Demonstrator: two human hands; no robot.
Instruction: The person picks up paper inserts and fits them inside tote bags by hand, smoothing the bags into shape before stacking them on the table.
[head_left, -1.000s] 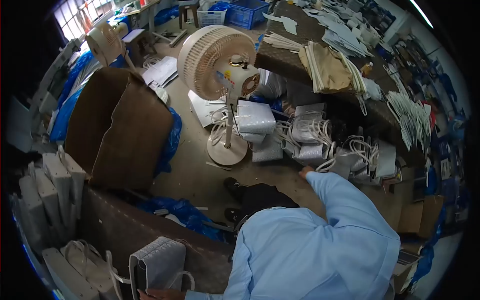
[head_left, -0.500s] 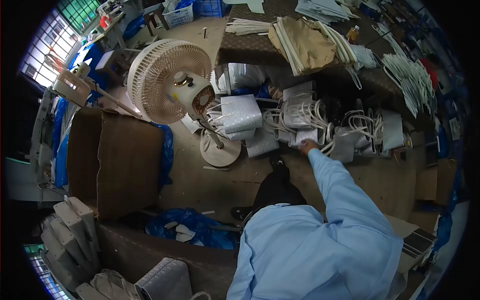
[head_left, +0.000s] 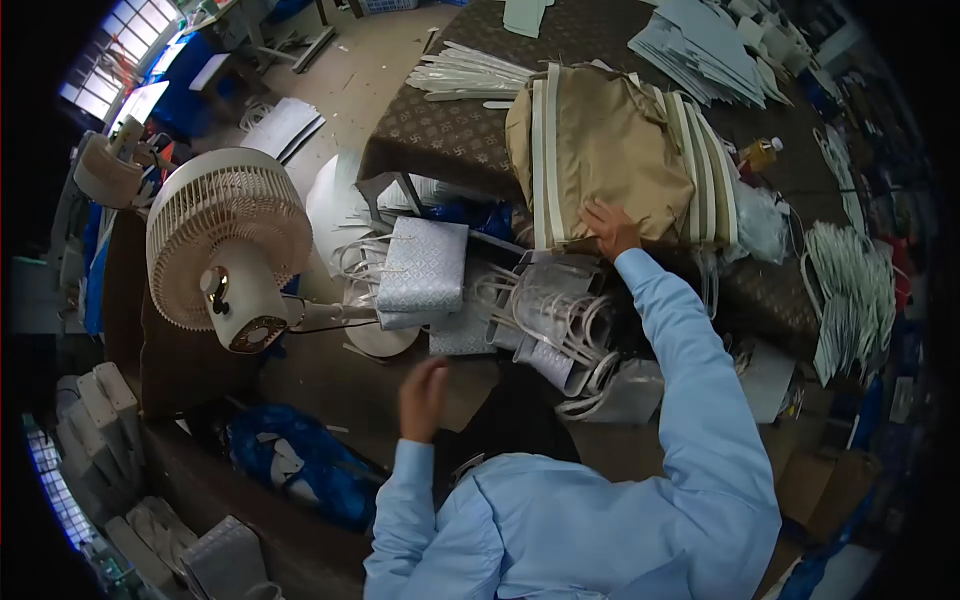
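My right hand [head_left: 608, 228] rests on the front edge of a tan cloth bundle [head_left: 610, 150] with white strips along its sides, on the patterned table. Its fingers look stretched out over the cloth, not wrapped round it. Motion blurs my left hand [head_left: 424, 398], which is raised in front of my body; I cannot make out how its fingers are set, and no object shows in it. Beyond the left hand lie silvery patterned bags [head_left: 425, 262]. More bags with pale rope handles [head_left: 550, 310] are heaped below the table edge, under my right arm.
A standing fan [head_left: 230, 240] is at the left, before a cardboard box [head_left: 185, 350]. Flat white strips [head_left: 470, 72], papers [head_left: 695, 50] and a small yellowish bottle [head_left: 762, 152] lie on the table [head_left: 440, 140]. Blue plastic [head_left: 290, 460] sits at lower left.
My right hand has moved up from the heaped bags onto the tan cloth bundle. My left hand has come into view. The view has shifted nearer to the table.
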